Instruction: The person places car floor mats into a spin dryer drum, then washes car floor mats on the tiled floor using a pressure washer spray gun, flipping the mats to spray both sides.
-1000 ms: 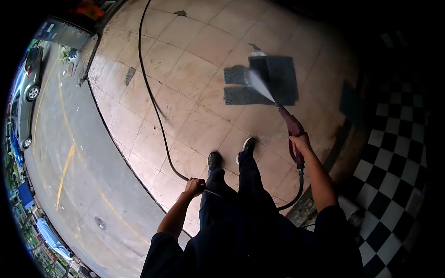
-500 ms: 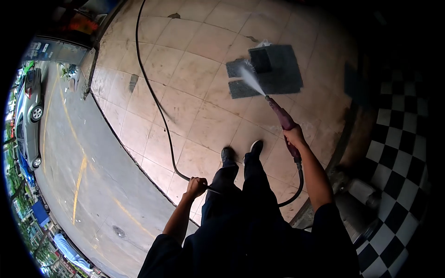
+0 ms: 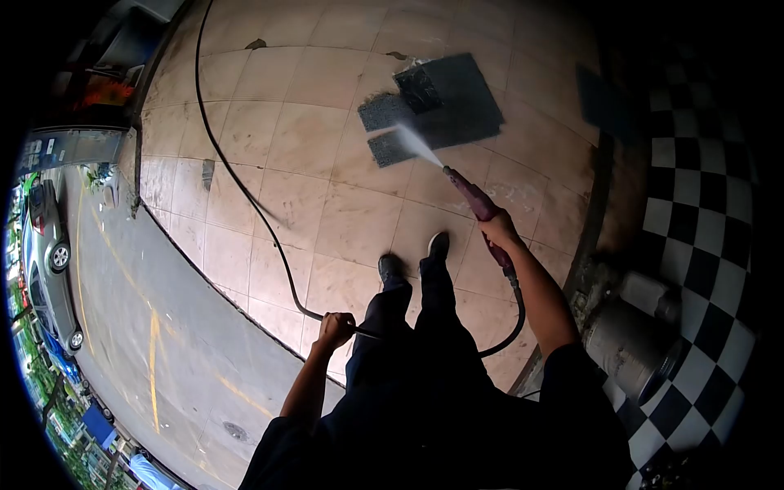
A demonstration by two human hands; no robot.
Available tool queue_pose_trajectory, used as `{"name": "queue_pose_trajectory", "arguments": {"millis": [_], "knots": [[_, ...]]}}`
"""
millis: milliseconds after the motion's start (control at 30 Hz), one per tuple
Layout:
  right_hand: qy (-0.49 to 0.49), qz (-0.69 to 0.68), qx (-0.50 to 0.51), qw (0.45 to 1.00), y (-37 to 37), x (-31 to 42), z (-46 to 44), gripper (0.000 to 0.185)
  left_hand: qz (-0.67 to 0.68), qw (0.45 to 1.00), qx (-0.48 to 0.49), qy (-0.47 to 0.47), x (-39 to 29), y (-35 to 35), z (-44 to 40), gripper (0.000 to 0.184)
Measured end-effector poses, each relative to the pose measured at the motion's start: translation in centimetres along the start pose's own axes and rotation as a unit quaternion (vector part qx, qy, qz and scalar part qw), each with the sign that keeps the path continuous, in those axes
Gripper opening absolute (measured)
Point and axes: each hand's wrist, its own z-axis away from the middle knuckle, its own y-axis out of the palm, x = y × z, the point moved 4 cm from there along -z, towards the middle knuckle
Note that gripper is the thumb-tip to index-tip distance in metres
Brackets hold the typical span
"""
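My right hand [image 3: 500, 229] is closed around a dark red pressure washer gun [image 3: 474, 196], pointed forward and left. A white spray of water [image 3: 417, 144] fans from its nozzle onto a grey floor mat [image 3: 464, 102] lying on the tiles. The mat has a cut-out at its left side, and a smaller dark patch [image 3: 418, 89] shows on it. Closed at my left side, my left hand [image 3: 336, 330] grips a black hose [image 3: 260, 211] that runs away over the floor. Another hose stretch [image 3: 519, 318] curves from the gun's rear end toward my legs.
Beige floor tiles [image 3: 327, 220] lie under my feet. To the left, past a dark edge, is a paved road [image 3: 122, 327] with parked cars [image 3: 51, 245]. At right are a checkered wall [image 3: 694, 229] and a grey metal cylinder [image 3: 629, 347].
The whole view has turned slightly, so the mat sits further left. The spray has shifted from the mat's cut-out area toward its lower left part. Both hands keep their grips.
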Motion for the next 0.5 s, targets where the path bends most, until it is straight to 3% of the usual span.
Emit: {"name": "queue_pose_trajectory", "arguments": {"millis": [200, 367, 500], "knots": [[0.071, -0.071, -0.093, 0.991, -5.7, -5.1, -2.0, 0.013, 0.002, 1.000, -0.009, -0.006, -0.6, 0.0, -1.0, 0.002], [0.046, -0.080, -0.038, 0.995, -2.7, -5.4, -3.4, 0.012, -0.006, 1.000, 0.001, -0.012, -0.4, 0.2, -0.8, 0.002], [0.005, 0.022, 0.019, 1.000, 3.1, -3.3, -4.0, 0.035, -0.007, 0.999, 0.024, -0.036, -0.3, -0.6, 0.5, 0.002]]}}
